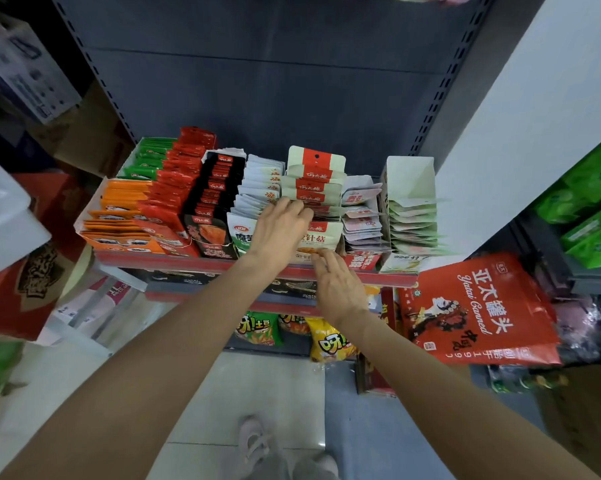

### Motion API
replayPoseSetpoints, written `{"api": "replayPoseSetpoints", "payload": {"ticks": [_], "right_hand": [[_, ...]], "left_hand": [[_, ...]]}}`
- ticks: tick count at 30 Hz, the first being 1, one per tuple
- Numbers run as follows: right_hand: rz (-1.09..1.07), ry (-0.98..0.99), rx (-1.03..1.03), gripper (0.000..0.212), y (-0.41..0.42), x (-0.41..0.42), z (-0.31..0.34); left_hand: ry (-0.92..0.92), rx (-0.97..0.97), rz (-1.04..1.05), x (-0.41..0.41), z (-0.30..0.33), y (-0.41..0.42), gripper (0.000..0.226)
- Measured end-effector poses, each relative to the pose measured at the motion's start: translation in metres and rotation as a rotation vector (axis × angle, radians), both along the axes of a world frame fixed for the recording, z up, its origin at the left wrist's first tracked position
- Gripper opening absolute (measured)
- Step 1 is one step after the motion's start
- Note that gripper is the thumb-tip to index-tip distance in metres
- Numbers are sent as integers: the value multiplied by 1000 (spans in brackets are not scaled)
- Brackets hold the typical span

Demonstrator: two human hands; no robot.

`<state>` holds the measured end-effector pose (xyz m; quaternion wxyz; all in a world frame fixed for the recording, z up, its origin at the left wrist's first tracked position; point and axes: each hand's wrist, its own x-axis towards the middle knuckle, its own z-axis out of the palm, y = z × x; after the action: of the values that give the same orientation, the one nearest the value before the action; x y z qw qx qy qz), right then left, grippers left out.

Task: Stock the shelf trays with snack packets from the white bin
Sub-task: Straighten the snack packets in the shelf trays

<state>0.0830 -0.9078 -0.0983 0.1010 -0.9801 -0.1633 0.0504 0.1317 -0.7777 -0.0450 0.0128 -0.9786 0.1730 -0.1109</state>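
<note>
A shelf with a red front rail holds a row of cardboard trays packed with upright snack packets. My left hand reaches over the white-and-red packets in the middle tray, fingers laid on their top edges. The front packet of that tray is white with a red band. My right hand is lower, its straight fingertips touching the bottom front of that packet at the rail. Neither hand visibly holds a packet. A white bin corner shows at the left edge.
Orange, red, black and white packet trays fill the left; pink and pale green ones the right. A red bag hangs at right. Chip bags sit on a lower shelf.
</note>
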Motion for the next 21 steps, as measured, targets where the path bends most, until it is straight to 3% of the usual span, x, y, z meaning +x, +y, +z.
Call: {"api": "replayPoseSetpoints", "payload": {"ticks": [5, 10, 17, 19, 21], "right_hand": [[-5, 64, 21, 67, 0, 1, -3], [19, 70, 15, 78, -3, 4, -4], [39, 76, 10, 59, -1, 15, 7], [43, 82, 14, 58, -1, 16, 8], [36, 98, 29, 59, -2, 13, 6]], "left_hand": [[-45, 40, -13, -2, -12, -4, 62], [108, 60, 20, -11, -13, -6, 43], [99, -24, 159, 11, 9, -16, 35], [74, -68, 190, 14, 7, -15, 42], [-30, -97, 177, 10, -3, -13, 65]]}}
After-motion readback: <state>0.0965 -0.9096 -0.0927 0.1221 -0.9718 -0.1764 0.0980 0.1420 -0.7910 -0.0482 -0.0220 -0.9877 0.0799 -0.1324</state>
